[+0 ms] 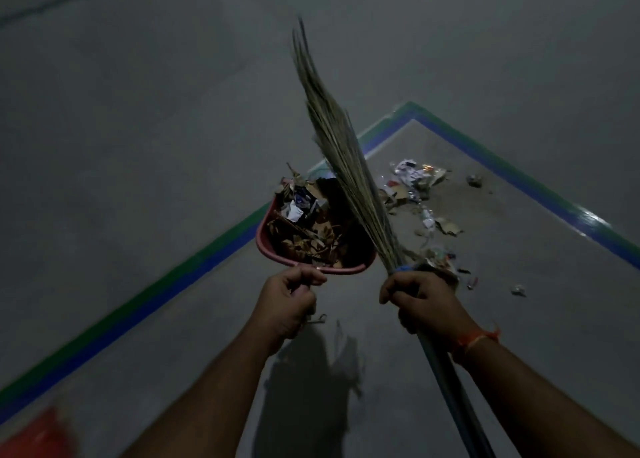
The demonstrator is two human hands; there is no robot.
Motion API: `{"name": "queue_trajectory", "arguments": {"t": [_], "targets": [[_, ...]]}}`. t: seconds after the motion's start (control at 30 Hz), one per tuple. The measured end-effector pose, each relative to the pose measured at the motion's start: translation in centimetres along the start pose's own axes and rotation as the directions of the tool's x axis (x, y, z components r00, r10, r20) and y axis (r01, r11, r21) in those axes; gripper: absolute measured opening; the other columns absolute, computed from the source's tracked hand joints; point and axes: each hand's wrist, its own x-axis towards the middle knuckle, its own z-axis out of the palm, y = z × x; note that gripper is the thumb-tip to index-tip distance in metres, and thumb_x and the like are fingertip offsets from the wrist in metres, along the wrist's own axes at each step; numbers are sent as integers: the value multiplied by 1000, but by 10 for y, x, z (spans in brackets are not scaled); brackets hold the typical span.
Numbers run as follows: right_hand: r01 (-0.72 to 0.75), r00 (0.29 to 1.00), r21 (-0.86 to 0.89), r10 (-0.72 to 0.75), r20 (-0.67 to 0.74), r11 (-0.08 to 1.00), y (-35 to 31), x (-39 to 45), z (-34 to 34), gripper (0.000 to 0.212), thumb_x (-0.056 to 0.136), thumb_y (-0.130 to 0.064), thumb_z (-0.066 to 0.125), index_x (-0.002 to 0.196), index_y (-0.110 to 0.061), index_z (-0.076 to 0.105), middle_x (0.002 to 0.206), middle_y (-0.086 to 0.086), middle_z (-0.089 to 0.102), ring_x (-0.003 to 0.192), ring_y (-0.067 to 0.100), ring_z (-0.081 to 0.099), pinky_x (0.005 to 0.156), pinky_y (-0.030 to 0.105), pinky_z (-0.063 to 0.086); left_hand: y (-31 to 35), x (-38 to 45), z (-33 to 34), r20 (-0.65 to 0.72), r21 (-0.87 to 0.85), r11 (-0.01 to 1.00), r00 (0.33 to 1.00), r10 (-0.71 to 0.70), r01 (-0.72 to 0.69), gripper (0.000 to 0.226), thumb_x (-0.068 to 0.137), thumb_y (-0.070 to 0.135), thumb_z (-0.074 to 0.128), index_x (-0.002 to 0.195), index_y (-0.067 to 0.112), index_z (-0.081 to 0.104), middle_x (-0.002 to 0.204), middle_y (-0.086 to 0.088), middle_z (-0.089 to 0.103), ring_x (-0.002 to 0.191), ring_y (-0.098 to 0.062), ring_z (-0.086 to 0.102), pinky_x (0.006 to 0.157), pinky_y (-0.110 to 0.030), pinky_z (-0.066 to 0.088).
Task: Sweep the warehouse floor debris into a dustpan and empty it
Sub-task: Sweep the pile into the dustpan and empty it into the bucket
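Pink plastic dustpan (277,239), loaded with leaves and paper scraps, is held level by the left hand (289,302) clenched on its handle. Right hand (420,302) grips the grass broom (346,167), bristles raised. Carry level; loose debris (415,187) remains on the floor (138,128).

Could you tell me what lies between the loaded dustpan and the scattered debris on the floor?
In the head view, the broom's bristles cross between the dustpan and the debris.
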Motion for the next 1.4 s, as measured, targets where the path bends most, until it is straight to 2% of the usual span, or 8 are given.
{"name": "queue_trajectory", "arguments": {"t": [0.2,0.57,0.73,0.9,1.03,1.13,1.23,1.4], "targets": [[56,987,-38,-50,150,998,-32,-33,93,32,88,10,49,73,-10,69,46,7,52,40,20,52,44,28,44,-29,-81,-87,-175,-69,998,985,-4,-8,39,84,-15,49,96,14,73,64,5,64,43,-15,39,41,-17,29],[198,881,-70,-146,450,978,-100,-120,325,34,89,11,50,71,-11,68,47,7,52,41,21,52,44,30,43,-117,-266,-267,-425,-185,983,903,-66,-15,35,86,-17,48,100,6,71,68,-3,59,40,-8,45,37,-15,32],[264,794,-101,-157,588,959,-115,-163,429,37,89,9,49,71,-16,68,46,10,52,40,25,51,46,32,44,-177,-340,-342,-528,-236,972,837,-140,14,47,85,-10,53,86,31,74,59,-8,59,47,-20,46,47,-24,33],[284,722,-153,-106,684,947,-115,-197,515,35,92,7,50,72,-15,69,45,6,53,40,23,51,47,30,43,-222,-395,-399,-600,-300,953,772,-209,25,41,87,-11,53,92,23,74,64,-7,61,45,-15,48,47,-27,34],[318,668,-221,-52,742,922,-109,-216,569,33,92,4,51,73,-15,69,44,3,53,39,21,51,47,28,43,-247,-419,-433,-635,-384,923,723,-273,11,30,90,-14,52,102,6,71,72,-7,61,32,-5,41,36,-17,30],[343,635,-280,-2,772,896,-102,-225,601,31,92,3,52,73,-16,69,43,1,52,37,19,50,46,26,43,-272,-421,-455,-656,-442,895,663,-361,50,30,91,-12,52,103,7,72,66,-8,58,32,-8,39,37,-16,28],[346,621,-322,42,783,881,-94,-232,623,32,91,4,52,72,-15,68,43,2,50,36,19,49,44,25,41,-293,-425,-471,-629,-471,874,649,-428,120,29,94,-7,52,102,12,73,61,-12,55,34,-13,33,41,-18,24],[359,598,-352,76,797,865,-87,-241,642,34,91,5,53,69,-16,68,48,4,53,36,17,49,42,24,40,-306,-439,-486,-660,-505,861,618,-426,54,27,94,-8,52,100,8,73,66,-8,58,35,-9,41,37,-17,26]]}}
